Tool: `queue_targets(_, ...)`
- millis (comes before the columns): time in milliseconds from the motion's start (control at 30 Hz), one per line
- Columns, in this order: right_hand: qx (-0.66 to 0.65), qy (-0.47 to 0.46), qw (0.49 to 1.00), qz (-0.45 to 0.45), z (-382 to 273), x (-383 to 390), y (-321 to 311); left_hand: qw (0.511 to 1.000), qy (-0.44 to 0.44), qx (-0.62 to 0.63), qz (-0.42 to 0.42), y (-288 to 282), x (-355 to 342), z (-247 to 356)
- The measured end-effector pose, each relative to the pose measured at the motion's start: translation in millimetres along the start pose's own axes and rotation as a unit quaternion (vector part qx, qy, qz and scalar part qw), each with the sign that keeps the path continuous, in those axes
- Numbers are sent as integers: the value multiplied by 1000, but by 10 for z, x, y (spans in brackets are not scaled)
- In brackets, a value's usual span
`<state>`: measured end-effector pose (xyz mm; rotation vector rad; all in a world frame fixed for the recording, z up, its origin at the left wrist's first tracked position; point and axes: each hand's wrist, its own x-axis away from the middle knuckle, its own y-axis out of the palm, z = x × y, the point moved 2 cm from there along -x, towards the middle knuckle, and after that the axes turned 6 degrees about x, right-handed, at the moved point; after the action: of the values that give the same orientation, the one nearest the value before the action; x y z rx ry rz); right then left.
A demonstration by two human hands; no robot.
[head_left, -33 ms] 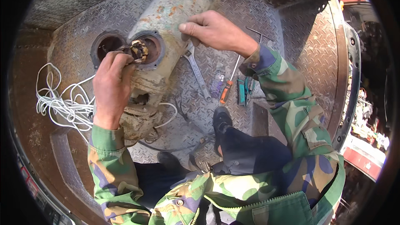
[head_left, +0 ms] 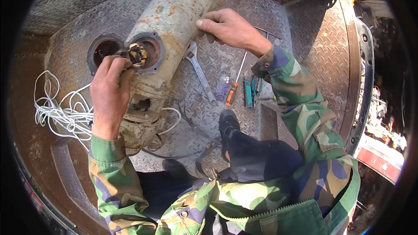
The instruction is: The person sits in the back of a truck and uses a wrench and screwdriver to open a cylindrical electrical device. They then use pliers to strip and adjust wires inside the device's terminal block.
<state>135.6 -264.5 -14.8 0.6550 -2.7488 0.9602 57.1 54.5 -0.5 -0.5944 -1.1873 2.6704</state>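
A rusty, cream-coloured cylindrical housing (head_left: 174, 21) lies on a diamond-plate metal deck (head_left: 296, 35). Its round end opening (head_left: 150, 52) faces me. My left hand (head_left: 109, 91) is closed on a small rusty brown part (head_left: 137, 53) at that opening. My right hand (head_left: 228, 28) grips the housing's upper right side with curled fingers. Both sleeves are camouflage-patterned.
An adjustable wrench (head_left: 200, 72), an orange-handled screwdriver (head_left: 233, 92), teal-handled pliers (head_left: 250, 91) and a small purple item (head_left: 222, 85) lie right of the housing. A coil of white cord (head_left: 61, 113) lies at left. A round hole (head_left: 104, 50) opens in the deck. My dark shoe (head_left: 228, 124) stands below the tools.
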Motion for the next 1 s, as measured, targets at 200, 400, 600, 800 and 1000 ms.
queue_targets(200,188,276,942,-2,1756,975,-297,996,-36,-42,-68,-17,-59,85)
queue_targets(400,337,296,893,-41,2409,1777,312,997,-44,-19,-61,-19,-43,9)
queue_targets(600,444,-37,894,-38,2300,1934,600,999,-24,12,-31,-29,-71,5)
queue_targets(800,491,-53,862,-114,2235,1847,495,996,-72,42,-23,-75,-32,-2)
queue_targets(1000,591,-48,791,-153,2690,2097,488,997,-61,40,-14,-14,-23,-40)
